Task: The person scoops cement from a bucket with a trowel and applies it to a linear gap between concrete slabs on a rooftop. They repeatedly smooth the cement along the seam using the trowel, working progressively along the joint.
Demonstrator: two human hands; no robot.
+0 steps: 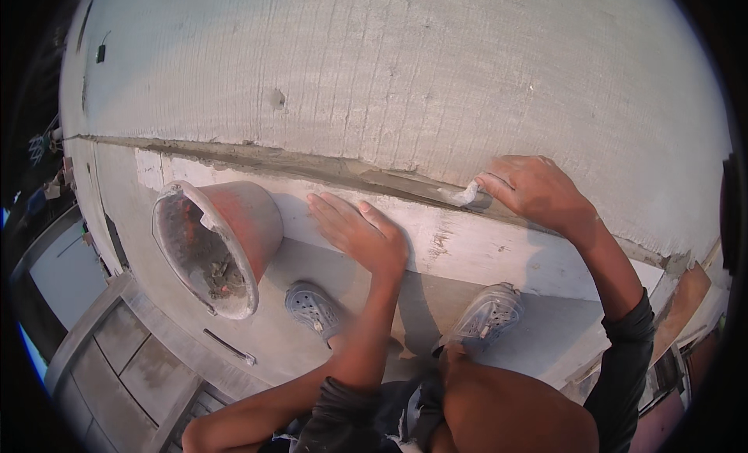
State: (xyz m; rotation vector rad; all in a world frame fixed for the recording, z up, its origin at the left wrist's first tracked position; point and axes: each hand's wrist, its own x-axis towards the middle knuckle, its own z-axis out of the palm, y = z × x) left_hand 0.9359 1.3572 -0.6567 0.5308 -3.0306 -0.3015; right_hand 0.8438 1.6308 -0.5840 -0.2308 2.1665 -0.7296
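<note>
My right hand (538, 190) is closed around the handle of a trowel (467, 194). Whitish dried mortar crusts the trowel's neck, and its narrow blade lies along a groove (343, 166) lined with grey mortar. My fingers hide most of the handle. My left hand (354, 231) rests flat on a pale white board (460, 246) just below the groove, fingers stretched out and holding nothing. To its left, a mortar-smeared reddish bucket (253, 215) is tipped toward the lower left, with grey lumps and residue inside.
A rough grey concrete wall surface (374, 71) rises beyond the groove. My shoes (491, 313) stand on a grey ledge near the board. A thin dark bar (228, 345) lies below the bucket. Framed panels (125, 352) are at lower left, and a brown board piece (686, 301) is at right.
</note>
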